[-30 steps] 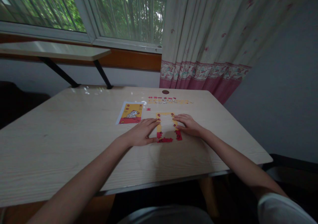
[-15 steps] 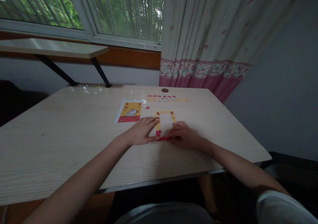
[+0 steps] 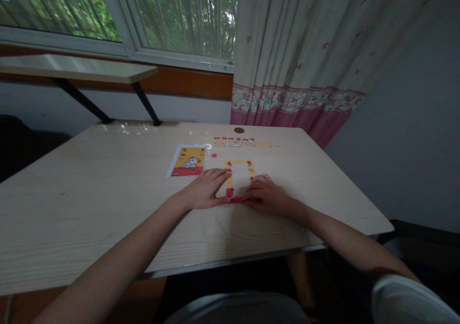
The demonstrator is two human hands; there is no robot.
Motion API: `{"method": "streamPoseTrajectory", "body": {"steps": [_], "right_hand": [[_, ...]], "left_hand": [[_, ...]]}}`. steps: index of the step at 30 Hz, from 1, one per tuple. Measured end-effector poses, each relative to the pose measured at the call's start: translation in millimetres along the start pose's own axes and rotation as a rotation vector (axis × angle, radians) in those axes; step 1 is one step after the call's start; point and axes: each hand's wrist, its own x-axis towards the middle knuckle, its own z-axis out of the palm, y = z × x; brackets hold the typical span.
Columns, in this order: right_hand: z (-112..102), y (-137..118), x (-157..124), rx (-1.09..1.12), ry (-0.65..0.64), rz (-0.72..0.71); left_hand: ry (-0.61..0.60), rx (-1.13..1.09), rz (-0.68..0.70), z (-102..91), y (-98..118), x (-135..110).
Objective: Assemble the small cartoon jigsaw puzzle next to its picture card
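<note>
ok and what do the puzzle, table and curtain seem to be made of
Puzzle: probably thin printed card, in flat interlocking pieces; gloss unclear. Table: wood or wood-look laminate, smooth; pale grain lines show. Curtain: likely matte fabric, judging by its soft hanging folds.

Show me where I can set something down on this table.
Bare wood lies left of the picture sheet and between the right hand and the right edge of the table. Crowded: the puzzle border, the left hand at its left side, and the rows of loose pieces behind it.
</note>
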Motion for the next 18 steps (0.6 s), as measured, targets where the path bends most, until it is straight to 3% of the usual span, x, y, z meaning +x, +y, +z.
{"method": "streamPoseTrajectory", "body": {"steps": [5, 10, 15, 18], "right_hand": [[-2, -4, -1, -0.102, -0.019, -0.079], [-7, -4, -1, -0.056, -0.014, -0.054], [-15, 33, -6, 0.010, 0.172, 0.082], [-18, 60, -11, -0.067, 0.196, 0.166]], "left_hand": [[0.012, 0.009, 0.003, 0.2, 1, 0], [0.018, -0.012, 0.010, 1.4, 0, 0], [0.068, -0.070, 0.025, -5.4, -5, 1], [0.140, 0.002, -0.109, -12.4, -17, 4]]}}
